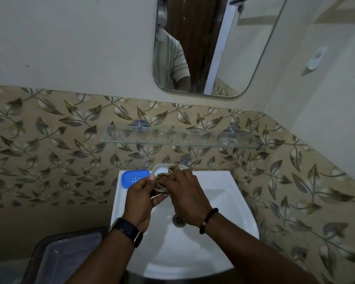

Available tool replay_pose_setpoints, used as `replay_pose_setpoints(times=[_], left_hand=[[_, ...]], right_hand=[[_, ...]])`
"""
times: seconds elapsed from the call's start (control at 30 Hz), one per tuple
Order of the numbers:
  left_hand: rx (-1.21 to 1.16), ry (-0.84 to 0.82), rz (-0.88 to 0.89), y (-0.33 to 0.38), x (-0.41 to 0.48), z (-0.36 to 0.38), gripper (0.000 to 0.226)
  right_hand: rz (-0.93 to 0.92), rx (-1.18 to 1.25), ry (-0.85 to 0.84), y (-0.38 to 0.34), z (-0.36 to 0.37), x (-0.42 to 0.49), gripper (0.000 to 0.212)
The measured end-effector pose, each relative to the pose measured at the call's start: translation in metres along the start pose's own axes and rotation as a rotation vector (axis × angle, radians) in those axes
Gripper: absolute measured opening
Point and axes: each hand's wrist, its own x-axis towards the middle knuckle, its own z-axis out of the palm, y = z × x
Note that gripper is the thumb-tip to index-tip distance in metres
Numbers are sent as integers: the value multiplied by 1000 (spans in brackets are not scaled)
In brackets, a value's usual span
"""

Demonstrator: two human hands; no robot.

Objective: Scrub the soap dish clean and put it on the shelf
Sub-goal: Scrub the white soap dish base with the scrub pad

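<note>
Over the back of the white sink I hold a white oval soap dish, tilted toward me. My left hand grips its near left edge with thumb on the rim. My right hand presses a brown cloth into the dish's inside. A blue slotted insert lies on the sink's back left corner. The glass shelf is fixed to the leaf-patterned tiles above the sink.
A tap pokes out of the wall just behind the dish. A mirror hangs above the shelf. A dark bin with a translucent lidded box stands at lower left. The side wall is close on the right.
</note>
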Motion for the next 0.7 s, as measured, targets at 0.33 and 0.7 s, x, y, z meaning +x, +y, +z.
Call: replay_pose_setpoints(times=[0.33,0.7], left_hand=[[306,-44,81,1,14,6,40],[1237,-420,711,27,22,32,24]], right_hand=[[1,115,-279,49,-20,9,45],[32,509,-355,114,-43,11,37]])
